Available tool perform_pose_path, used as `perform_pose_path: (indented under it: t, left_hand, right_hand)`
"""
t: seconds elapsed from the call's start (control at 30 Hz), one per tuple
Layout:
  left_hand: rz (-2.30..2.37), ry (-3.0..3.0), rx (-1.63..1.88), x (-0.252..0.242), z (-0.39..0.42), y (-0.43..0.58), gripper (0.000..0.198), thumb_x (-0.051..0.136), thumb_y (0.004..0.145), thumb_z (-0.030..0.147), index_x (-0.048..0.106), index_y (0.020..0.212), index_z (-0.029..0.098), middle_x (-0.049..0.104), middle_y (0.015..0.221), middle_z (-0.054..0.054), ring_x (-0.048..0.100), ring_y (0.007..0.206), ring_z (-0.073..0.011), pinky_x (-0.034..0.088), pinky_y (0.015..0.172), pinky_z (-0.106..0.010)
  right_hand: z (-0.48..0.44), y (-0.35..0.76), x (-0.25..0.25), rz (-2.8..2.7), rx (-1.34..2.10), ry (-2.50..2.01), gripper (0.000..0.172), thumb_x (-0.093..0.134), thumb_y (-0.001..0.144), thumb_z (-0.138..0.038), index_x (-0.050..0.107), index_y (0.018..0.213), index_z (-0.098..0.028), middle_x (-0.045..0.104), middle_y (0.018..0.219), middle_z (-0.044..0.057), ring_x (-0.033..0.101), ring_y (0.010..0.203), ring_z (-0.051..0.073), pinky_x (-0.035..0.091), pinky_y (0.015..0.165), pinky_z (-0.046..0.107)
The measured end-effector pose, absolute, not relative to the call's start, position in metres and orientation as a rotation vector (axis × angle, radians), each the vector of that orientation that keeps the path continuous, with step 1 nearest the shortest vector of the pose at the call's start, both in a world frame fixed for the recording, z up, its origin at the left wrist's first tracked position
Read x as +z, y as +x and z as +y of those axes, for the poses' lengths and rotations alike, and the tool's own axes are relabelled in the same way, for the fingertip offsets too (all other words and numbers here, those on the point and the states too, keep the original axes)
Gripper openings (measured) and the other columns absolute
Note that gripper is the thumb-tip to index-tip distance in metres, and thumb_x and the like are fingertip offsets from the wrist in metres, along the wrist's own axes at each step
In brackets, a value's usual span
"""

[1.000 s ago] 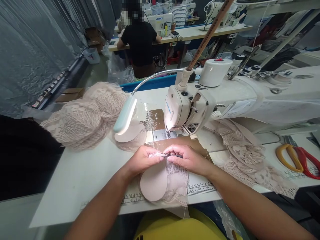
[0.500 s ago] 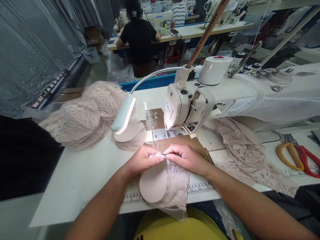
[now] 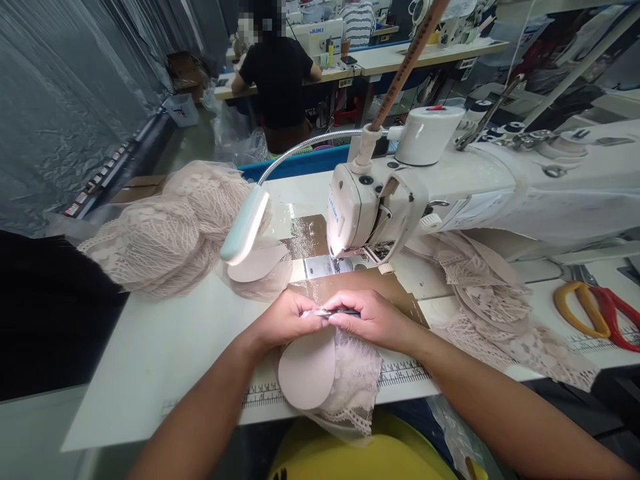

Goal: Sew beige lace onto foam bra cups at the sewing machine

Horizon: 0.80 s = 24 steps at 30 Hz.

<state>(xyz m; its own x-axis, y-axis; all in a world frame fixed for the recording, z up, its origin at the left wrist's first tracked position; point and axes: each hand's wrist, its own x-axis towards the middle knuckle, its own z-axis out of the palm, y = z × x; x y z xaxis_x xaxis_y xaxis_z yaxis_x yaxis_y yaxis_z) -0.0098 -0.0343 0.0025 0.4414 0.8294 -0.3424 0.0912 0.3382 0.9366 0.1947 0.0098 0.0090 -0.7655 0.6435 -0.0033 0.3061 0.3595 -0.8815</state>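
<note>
My left hand [image 3: 284, 321] and my right hand [image 3: 373, 319] meet in front of the needle of a white sewing machine [image 3: 380, 213]. Both are closed, pinching the top edge of a beige padded cup [image 3: 306, 370] with a piece of beige lace [image 3: 356, 373] beside it. A thin dark tool [image 3: 345, 311] lies under my right fingers at the pinched edge. The cup and lace hang down over the ruler strip at the table's front edge.
A heap of lace-covered cups [image 3: 170, 230] lies at the left. A gooseneck lamp [image 3: 245, 227] hangs over a loose cup. More lace pieces [image 3: 493, 300] lie at the right, with orange and red scissors [image 3: 595, 310] beyond. A person in black [image 3: 277, 80] sits at another table behind.
My hands stay pinched on the cup's edge and have barely shifted. The lace hangs slightly lower over the table edge.
</note>
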Motion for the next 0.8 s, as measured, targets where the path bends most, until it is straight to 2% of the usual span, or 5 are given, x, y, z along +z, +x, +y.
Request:
perform_pose_path:
  t: [0.23,0.43,0.8]
  left_hand:
    - [1.042,1.167,0.562,0.0025,-0.0348,-0.0092,0.038,0.067,0.075,0.044,0.051,0.060,0.012,0.031,0.057,0.005,0.025,0.052,-0.0057,0.016,0.046,-0.021]
    - [1.039,1.203,0.562,0.0039,-0.0365,-0.0091,0.043,0.063,0.079,0.042,0.039,0.056,0.015,0.024,0.055,0.006,0.020,0.051,-0.0054,0.012,0.045,-0.023]
    - [1.095,1.198,0.551,0.0050,-0.0365,-0.0070,0.034,0.064,0.076,0.032,0.042,0.057,0.014,0.025,0.056,0.006,0.021,0.052,-0.0055,0.013,0.046,-0.023]
  right_hand:
    - [0.0069,0.1919,0.0106,-2.263,1.354,-0.863,0.019,0.055,0.089,-0.033,0.069,0.095,-0.023,0.070,0.091,0.000,0.062,0.083,0.016,0.045,0.071,0.027]
    - [0.0083,0.1921,0.0098,-2.264,1.356,-0.891,0.018,0.054,0.089,-0.031,0.069,0.089,-0.021,0.069,0.085,0.000,0.061,0.078,0.015,0.044,0.068,0.027]
    - [0.0066,0.1914,0.0057,-2.276,1.321,-0.906,0.015,0.059,0.086,-0.032,0.068,0.094,-0.023,0.069,0.089,-0.001,0.062,0.080,0.016,0.044,0.068,0.027]
